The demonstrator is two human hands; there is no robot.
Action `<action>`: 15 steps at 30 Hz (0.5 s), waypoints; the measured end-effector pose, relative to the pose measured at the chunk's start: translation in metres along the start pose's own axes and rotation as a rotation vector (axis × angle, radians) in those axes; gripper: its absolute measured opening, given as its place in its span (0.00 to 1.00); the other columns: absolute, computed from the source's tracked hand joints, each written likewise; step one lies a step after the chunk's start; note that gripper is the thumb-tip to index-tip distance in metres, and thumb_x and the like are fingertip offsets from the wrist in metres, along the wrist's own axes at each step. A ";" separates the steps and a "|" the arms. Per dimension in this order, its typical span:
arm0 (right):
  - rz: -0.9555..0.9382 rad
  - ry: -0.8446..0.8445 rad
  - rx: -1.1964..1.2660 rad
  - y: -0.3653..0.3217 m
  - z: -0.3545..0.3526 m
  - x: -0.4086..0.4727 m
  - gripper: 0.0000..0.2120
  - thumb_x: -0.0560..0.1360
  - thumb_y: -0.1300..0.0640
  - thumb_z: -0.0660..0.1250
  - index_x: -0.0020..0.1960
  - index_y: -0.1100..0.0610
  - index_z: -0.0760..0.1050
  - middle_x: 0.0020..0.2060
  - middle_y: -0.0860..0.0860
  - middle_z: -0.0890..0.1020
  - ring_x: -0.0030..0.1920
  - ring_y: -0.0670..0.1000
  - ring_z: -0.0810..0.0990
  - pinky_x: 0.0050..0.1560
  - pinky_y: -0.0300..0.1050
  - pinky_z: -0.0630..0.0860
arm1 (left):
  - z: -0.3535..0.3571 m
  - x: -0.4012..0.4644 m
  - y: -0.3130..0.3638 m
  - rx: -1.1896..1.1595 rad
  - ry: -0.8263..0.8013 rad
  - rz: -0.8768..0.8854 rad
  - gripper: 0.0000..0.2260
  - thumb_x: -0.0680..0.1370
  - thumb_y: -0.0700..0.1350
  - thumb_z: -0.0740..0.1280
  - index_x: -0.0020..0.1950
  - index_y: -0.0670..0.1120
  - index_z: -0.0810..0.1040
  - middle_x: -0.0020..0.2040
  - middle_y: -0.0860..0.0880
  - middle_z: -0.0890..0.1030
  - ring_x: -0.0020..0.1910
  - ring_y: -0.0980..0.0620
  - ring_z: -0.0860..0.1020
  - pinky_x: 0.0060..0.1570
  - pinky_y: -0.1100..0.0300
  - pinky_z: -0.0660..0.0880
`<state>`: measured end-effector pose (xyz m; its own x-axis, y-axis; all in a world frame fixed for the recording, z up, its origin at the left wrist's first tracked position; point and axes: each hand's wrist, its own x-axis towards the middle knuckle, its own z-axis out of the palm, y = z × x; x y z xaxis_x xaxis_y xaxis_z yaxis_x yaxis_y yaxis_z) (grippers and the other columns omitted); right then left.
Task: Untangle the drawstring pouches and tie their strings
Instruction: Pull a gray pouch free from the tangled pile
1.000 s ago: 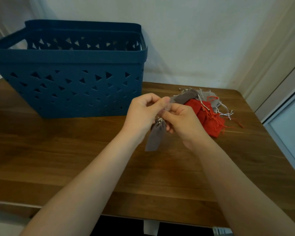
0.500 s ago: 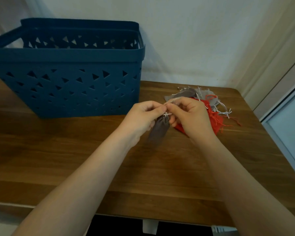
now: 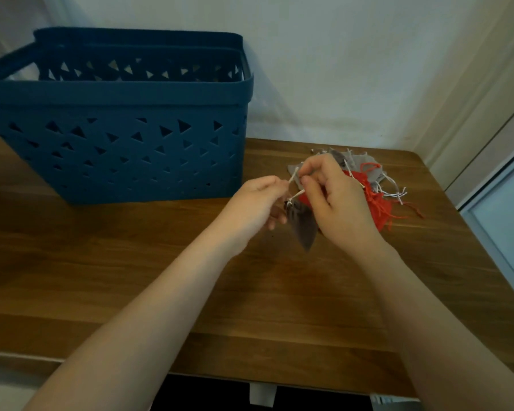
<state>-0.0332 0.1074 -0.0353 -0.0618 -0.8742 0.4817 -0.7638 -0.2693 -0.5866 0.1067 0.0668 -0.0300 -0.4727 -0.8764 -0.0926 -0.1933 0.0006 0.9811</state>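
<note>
While both hands were close together a second ago, the left hand (image 3: pixel 258 200) and right hand (image 3: pixel 336 203) now pinch the white string (image 3: pixel 296 194) ends apart; the grey pouch (image 3: pixel 301 225) hangs between them above the table (image 3: pixel 131 277), so its knot seems underway.

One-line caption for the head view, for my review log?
Left hand and right hand pinch the white strings of a hanging grey pouch beside a blue basket.

Right hand (image 3: pixel 336 209) hides part of the red pouch (image 3: pixel 376 207). Basket (image 3: pixel 116 149) cut off at left edge. Knot on the white string (image 3: pixel 294 200) too small to read.
</note>
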 end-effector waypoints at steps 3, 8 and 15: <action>-0.057 -0.030 -0.110 -0.005 0.000 0.002 0.03 0.80 0.56 0.55 0.52 0.51 0.66 0.30 0.45 0.72 0.29 0.44 0.71 0.28 0.44 0.67 | 0.003 0.001 0.005 0.345 0.010 0.157 0.14 0.82 0.50 0.56 0.41 0.45 0.74 0.35 0.50 0.74 0.34 0.54 0.72 0.36 0.59 0.68; -0.151 -0.065 -0.331 -0.011 -0.002 0.006 0.06 0.79 0.55 0.55 0.53 0.52 0.69 0.35 0.44 0.71 0.36 0.47 0.71 0.34 0.43 0.65 | 0.001 0.002 0.004 0.595 -0.051 0.304 0.13 0.82 0.46 0.54 0.39 0.53 0.70 0.36 0.51 0.76 0.34 0.52 0.75 0.36 0.58 0.72; -0.059 -0.164 -0.076 -0.008 -0.001 0.019 0.06 0.79 0.57 0.57 0.50 0.46 0.67 0.33 0.43 0.73 0.38 0.47 0.74 0.43 0.48 0.70 | -0.004 0.005 -0.003 0.633 -0.100 0.388 0.11 0.80 0.45 0.56 0.39 0.55 0.68 0.35 0.52 0.74 0.31 0.56 0.72 0.33 0.61 0.68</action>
<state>-0.0286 0.0936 -0.0206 0.0855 -0.9138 0.3972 -0.8100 -0.2959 -0.5064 0.1086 0.0609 -0.0325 -0.6778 -0.7087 0.1959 -0.4402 0.6046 0.6639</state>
